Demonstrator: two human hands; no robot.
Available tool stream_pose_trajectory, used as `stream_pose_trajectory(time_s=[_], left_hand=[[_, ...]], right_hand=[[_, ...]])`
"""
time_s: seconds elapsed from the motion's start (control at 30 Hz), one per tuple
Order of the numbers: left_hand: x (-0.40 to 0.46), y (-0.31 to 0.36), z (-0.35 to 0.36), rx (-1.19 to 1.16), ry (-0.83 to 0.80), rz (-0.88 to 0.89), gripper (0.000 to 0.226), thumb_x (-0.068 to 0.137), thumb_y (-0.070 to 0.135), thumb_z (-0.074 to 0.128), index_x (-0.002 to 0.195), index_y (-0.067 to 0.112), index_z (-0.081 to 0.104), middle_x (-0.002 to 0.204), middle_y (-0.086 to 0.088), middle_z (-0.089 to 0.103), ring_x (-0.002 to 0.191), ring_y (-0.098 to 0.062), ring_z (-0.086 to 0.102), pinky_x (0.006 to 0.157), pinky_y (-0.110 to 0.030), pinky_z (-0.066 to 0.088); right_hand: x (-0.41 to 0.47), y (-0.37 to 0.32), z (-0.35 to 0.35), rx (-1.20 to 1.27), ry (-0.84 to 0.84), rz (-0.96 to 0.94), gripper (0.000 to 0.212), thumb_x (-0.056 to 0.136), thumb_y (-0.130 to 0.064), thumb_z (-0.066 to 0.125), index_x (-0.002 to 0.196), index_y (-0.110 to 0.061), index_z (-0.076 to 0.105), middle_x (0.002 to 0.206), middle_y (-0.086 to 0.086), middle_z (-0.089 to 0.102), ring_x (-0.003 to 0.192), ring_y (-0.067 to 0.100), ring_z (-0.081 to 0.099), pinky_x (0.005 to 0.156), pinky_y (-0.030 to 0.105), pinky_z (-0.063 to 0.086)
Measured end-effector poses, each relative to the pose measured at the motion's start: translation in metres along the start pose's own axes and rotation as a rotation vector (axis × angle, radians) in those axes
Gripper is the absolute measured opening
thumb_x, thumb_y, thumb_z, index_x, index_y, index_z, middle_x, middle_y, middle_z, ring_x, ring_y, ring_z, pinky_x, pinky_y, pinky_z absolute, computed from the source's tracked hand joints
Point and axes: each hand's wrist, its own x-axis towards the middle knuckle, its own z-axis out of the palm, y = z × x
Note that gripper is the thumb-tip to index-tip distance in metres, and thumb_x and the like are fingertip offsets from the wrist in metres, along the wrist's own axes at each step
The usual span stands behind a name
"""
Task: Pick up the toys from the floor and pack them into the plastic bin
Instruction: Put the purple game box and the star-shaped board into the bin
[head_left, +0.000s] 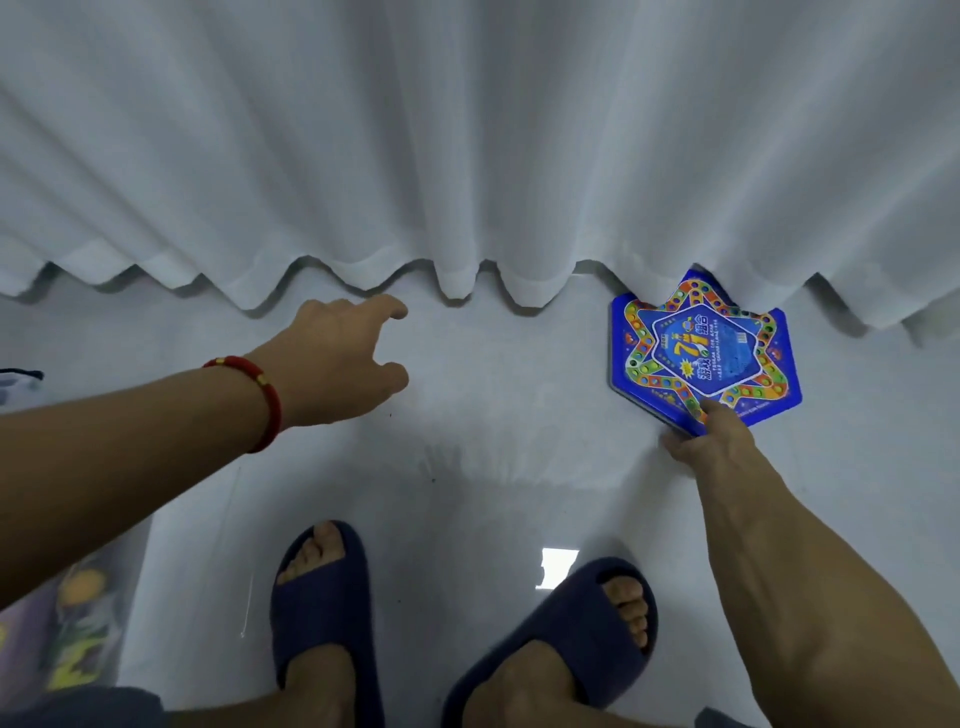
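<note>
One toy in view: a blue star-shaped game box (705, 348), lying flat on the floor (493, 415) right at the curtain (467, 156) hem.
Box orientation: printed face up, no real long axis since it's a star; its far point is tucked under the curtain hem, its near point aims back toward the person's right arm. The big yellow number on the label reads tilted, leaning toward the right.
Box vs curtain: touching, with the far tip partly hidden by the fabric, the rest out on the bare floor.
Right hand (711, 431): pinching the box's near edge, thumb on top of the printed face, fingers curled under the corner. Can't tell if that edge is lifted off the floor at all.
Left hand (343, 353): holding nothing, thumb and fingers spread wide, hanging just short of the curtain hem, well left of the box. Red cord bracelet (265, 400) on that wrist.
Plastic bin (78, 623): clear bin far to the left of the box, partly behind the left forearm, blurry colourful stuff inside, can't make out what.
Feet: two dark blue slippers (322, 603), on the floor on the near side of the box.
</note>
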Motion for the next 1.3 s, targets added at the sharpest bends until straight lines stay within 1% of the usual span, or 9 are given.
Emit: stream_pose_trajectory(time_s=[0.1, 0.27, 0.43, 0.53, 0.6, 0.83, 0.93, 1.13, 1.3], left_hand=[[-0.001, -0.002, -0.005, -0.012, 0.007, -0.003, 0.064, 0.089, 0.035, 0.056, 0.147, 0.029, 0.03, 0.128, -0.011, 0.054, 0.101, -0.026, 0.049, 0.078, -0.039, 0.053], [-0.017, -0.004, -0.022, -0.012, 0.037, 0.029, 0.06, 0.09, 0.033, 0.054, 0.146, 0.027, 0.033, 0.116, -0.011, 0.062, 0.074, -0.014, 0.044, 0.062, -0.027, 0.041], [-0.055, -0.027, -0.052, -0.036, 0.045, -0.023, 0.056, 0.088, 0.034, 0.055, 0.142, 0.032, 0.039, 0.132, -0.008, 0.054, 0.113, -0.025, 0.049, 0.086, -0.034, 0.048], [-0.083, -0.055, -0.076, -0.054, -0.007, -0.094, 0.047, 0.088, 0.036, 0.055, 0.135, 0.031, 0.048, 0.125, 0.0, 0.06, 0.11, -0.021, 0.055, 0.096, -0.032, 0.046], [-0.104, -0.08, -0.088, -0.129, -0.046, -0.143, 0.038, 0.088, 0.036, 0.057, 0.126, 0.03, 0.057, 0.12, 0.006, 0.061, 0.108, -0.017, 0.055, 0.096, -0.03, 0.044], [-0.173, -0.21, -0.063, -0.637, 0.022, -0.472, 0.038, 0.087, 0.034, 0.062, 0.121, 0.015, 0.059, 0.117, -0.011, 0.059, 0.096, -0.024, 0.057, 0.077, -0.038, 0.056], [-0.207, -0.263, -0.027, -1.036, 0.25, -0.653, 0.044, 0.091, 0.029, 0.058, 0.124, -0.001, 0.054, 0.112, -0.023, 0.063, 0.07, -0.025, 0.057, 0.061, -0.033, 0.052], [-0.27, -0.34, 0.065, -1.945, 0.721, -0.85, 0.027, 0.099, 0.023, 0.055, 0.107, -0.002, 0.058, 0.097, -0.019, 0.07, 0.075, -0.029, 0.069, 0.05, -0.039, 0.057], [-0.309, -0.394, 0.12, -2.062, 0.87, -1.048, 0.028, 0.098, 0.023, 0.056, 0.1, -0.005, 0.055, 0.087, -0.019, 0.063, 0.067, -0.028, 0.061, 0.041, -0.035, 0.056]], right_hand=[[-0.008, -0.002, 0.029, 0.076, 0.177, 0.066, 0.052, 0.08, -0.027, 0.08, 0.12, -0.019, 0.047, 0.115, 0.004, 0.057, 0.098, 0.018, 0.061, 0.065, 0.039, 0.059], [-0.042, 0.023, 0.083, 0.087, 0.066, -0.016, 0.053, 0.087, -0.01, 0.073, 0.132, -0.008, 0.045, 0.12, 0.014, 0.06, 0.093, 0.027, 0.066, 0.049, 0.037, 0.059], [-0.117, 0.061, 0.115, 0.021, -0.108, -0.016, 0.043, 0.089, -0.003, 0.069, 0.127, -0.004, 0.05, 0.114, 0.015, 0.066, 0.084, 0.025, 0.069, 0.064, 0.043, 0.062], [-0.169, 0.087, 0.125, -0.04, -0.179, 0.018, 0.035, 0.089, -0.002, 0.068, 0.121, -0.004, 0.052, 0.111, 0.016, 0.065, 0.091, 0.029, 0.069, 0.076, 0.047, 0.061], [-0.206, 0.107, 0.131, -0.091, -0.254, 0.051, 0.033, 0.089, -0.001, 0.067, 0.12, -0.003, 0.053, 0.11, 0.016, 0.067, 0.087, 0.029, 0.07, 0.071, 0.047, 0.062], [-0.337, 0.182, 0.177, -0.253, -0.627, 0.101, 0.028, 0.092, -0.004, 0.064, 0.119, -0.004, 0.056, 0.111, 0.017, 0.07, 0.095, 0.032, 0.072, 0.071, 0.046, 0.062], [-0.389, 0.211, 0.208, -0.367, -0.814, 0.098, 0.026, 0.093, -0.005, 0.063, 0.118, -0.003, 0.057, 0.112, 0.017, 0.071, 0.096, 0.032, 0.072, 0.072, 0.046, 0.062], [-0.476, 0.288, 0.266, -0.777, -1.069, 0.04, 0.026, 0.093, -0.006, 0.063, 0.116, 0.005, 0.058, 0.102, 0.02, 0.073, 0.085, 0.031, 0.074, 0.074, 0.044, 0.061], [-0.499, 0.329, 0.286, -1.251, -1.224, -0.052, 0.035, 0.096, -0.026, 0.06, 0.115, 0.003, 0.064, 0.102, 0.021, 0.069, 0.092, 0.033, 0.072, 0.082, 0.047, 0.06]])
